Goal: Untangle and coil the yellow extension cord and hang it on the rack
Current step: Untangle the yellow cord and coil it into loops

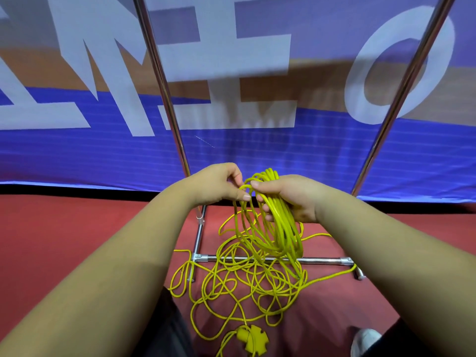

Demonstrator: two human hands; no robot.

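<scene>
Coiling now: my right hand [291,199] curls its fingers round the loops of the yellow extension cord [282,228] at frame centre, left hand [216,185] pinching the next strand, the rest tangled on the floor [77,240] by the rack [322,260], so next I'd pull slack free.

Yellow extension cord [280,228]: thin, partly coiled. Several loops hang from the right hand [291,199], which grips the bundle; the left hand [219,184] pinches one strand at the top. The rest is a loose tangle on the floor, draped over the rack's base bar. Socket end [253,340] lies nearest the person. Rack [273,259]: chrome tubing, two uprights, low crossbar, standing behind the tangle.
</scene>
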